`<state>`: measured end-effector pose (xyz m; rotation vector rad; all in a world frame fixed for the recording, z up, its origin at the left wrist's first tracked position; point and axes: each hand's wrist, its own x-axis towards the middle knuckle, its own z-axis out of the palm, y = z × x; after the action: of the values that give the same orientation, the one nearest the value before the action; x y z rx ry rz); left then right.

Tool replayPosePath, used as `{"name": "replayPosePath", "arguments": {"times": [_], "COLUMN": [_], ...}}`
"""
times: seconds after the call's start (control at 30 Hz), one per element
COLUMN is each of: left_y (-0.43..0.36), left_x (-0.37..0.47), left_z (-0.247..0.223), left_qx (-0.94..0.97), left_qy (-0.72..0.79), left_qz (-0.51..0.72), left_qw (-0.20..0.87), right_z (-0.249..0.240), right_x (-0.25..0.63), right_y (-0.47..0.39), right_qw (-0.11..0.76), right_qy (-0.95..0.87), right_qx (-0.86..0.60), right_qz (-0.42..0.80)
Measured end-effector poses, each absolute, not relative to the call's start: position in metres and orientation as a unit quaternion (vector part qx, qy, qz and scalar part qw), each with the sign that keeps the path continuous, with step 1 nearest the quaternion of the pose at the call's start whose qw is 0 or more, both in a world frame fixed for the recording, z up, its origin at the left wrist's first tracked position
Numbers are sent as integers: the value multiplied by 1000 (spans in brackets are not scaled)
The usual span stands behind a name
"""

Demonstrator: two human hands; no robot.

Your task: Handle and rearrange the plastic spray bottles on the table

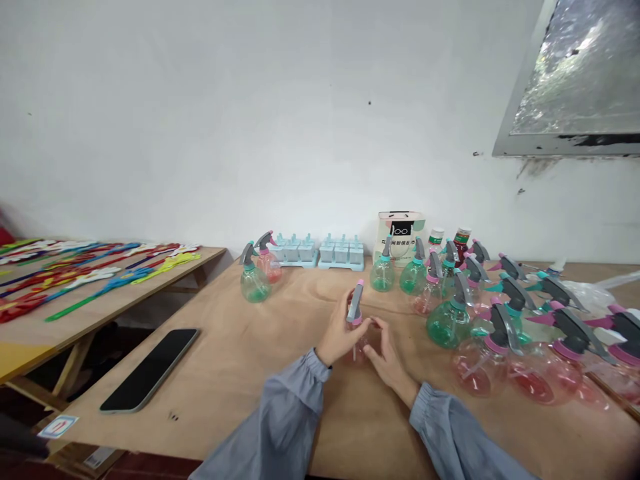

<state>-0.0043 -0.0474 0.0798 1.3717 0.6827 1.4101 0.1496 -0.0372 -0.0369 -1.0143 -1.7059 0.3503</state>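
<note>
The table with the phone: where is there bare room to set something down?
Broad patch between the phone and the left sleeve; smaller one between that sleeve and the right sleeve. The right side is crowded with spray bottles.

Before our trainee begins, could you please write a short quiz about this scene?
1. How many light-blue mold trays stand at the back of the table?
2. True or false: the spray bottle in the left hand has a green collar.
3. Which device lies on the table's left side?

Key: 1. Two. 2. False; the collar is pink. 3. A phone.
</note>
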Motion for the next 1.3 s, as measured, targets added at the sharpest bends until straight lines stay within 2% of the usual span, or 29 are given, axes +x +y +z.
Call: {"name": "replayPosePath", "arguments": {"times": [0.13,0.23,0.33,0.5,0.67,0.93,1.17,1.3], "left_y": [-39,-39,-41,-39,-32,-30,-38,-39], "left_x": [-16,-23,-28,-32,-37,-39,-28,-16], "left_z": [69,67,69,66,64,66,89,97], "left_qx": [680,715,729,708,700,604,537,529], "left_qy": [310,321,340,329,312,305,244,214], "left_qz": [575,556,532,527,510,522,474,453], "left_qw": [332,277,265,336,390,520,654,685], "right_z": [-24,-12,-7,-10,-13,-36,-51,-48], "right_x": [160,168,173,176,177,189,209,212], "right_y": [17,70,112,147,146,64,-6,-17], "right_qw": [622,642,640,626,612,572,588,585], "right_qy": [-606,-554,-530,-514,-511,-554,-577,-577], "right_qx": [-487,-529,-555,-587,-604,-605,-567,-569], "right_qz": [96,26,3,5,8,-9,4,32]}}
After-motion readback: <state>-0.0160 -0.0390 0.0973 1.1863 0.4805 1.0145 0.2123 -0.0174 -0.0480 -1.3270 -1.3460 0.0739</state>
